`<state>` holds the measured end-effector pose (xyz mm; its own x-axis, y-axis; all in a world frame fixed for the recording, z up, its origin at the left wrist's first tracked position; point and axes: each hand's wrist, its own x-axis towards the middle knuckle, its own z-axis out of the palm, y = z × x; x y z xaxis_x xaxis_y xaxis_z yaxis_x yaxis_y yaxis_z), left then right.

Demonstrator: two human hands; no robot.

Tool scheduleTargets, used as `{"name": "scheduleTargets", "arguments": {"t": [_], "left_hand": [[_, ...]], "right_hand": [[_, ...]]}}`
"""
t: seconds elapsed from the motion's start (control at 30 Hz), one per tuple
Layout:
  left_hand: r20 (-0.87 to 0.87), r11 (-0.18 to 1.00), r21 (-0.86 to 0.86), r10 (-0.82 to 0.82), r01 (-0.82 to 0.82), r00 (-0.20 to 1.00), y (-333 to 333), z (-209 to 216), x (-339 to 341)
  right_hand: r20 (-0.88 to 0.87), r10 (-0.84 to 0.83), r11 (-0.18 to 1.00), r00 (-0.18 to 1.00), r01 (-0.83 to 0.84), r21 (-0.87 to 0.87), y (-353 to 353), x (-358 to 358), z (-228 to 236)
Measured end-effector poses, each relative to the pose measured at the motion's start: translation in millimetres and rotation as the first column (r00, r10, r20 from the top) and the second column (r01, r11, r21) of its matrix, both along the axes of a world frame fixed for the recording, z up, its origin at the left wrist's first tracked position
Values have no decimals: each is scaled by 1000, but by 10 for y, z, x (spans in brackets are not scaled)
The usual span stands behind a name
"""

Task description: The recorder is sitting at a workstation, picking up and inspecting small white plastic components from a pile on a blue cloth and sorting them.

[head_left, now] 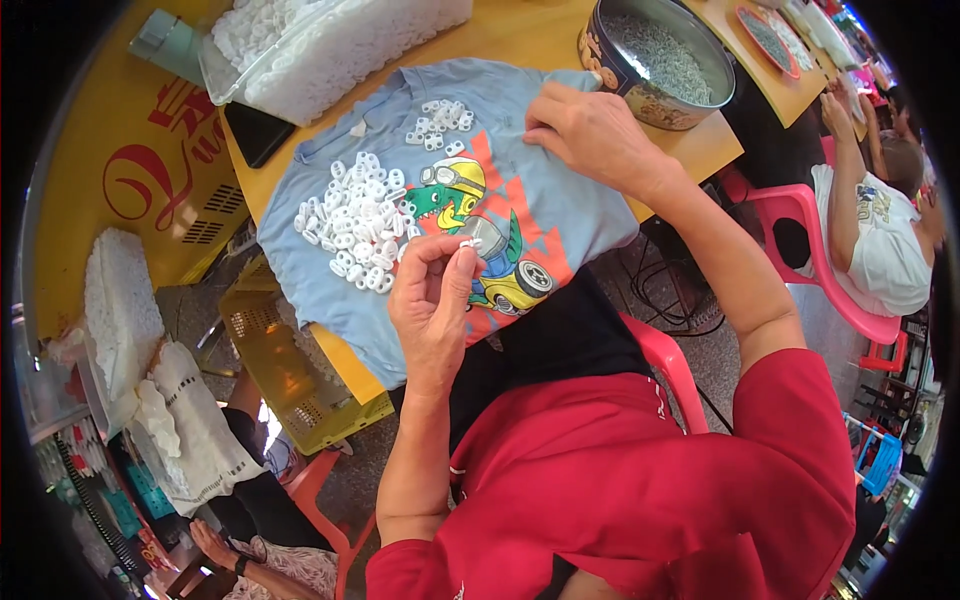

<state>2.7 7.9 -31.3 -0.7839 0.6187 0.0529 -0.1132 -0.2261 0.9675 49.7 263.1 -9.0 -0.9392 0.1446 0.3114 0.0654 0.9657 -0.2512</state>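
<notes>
My left hand [432, 300] is raised over the near part of a light blue printed T-shirt [330, 190] spread on the table. Its thumb and forefinger pinch a small white plastic piece [471, 243]. A large heap of white two-holed plastic pieces [365, 215] lies on the cloth just left of that hand. Further off on the shirt is a smaller cluster of white pieces with dark spots [437, 122]. My right hand [588, 128] is at the shirt's far right side, fingers curled and closed, beside a round tin. What its fingertips hold, if anything, is hidden.
The round tin [655, 65] holds many small metal parts. A clear tub [330, 55] of white pieces stands at the back left, near a black phone [257, 135]. Below the table's left edge is a yellow crate [290, 350]. Other people sit on both sides.
</notes>
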Motion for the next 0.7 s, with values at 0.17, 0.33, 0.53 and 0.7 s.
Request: {"name": "scheduleTargets", "arguments": {"t": [0.17, 0.33, 0.53, 0.7], "left_hand": [[-7, 999, 27, -23, 23, 1000, 12, 16, 11], [-2, 999, 22, -40, 40, 999, -4, 23, -2], [17, 999, 27, -35, 35, 999, 1, -2, -15], [10, 999, 32, -37, 37, 999, -10, -2, -16]], "right_hand": [[-32, 53, 999, 998, -53, 7, -2, 106, -22], [-18, 56, 994, 998, -58, -92, 51, 109, 25], [53, 25, 979, 998, -14, -204, 143, 49, 44], [184, -76, 718, 980, 182, -672, 88, 76, 225]]}}
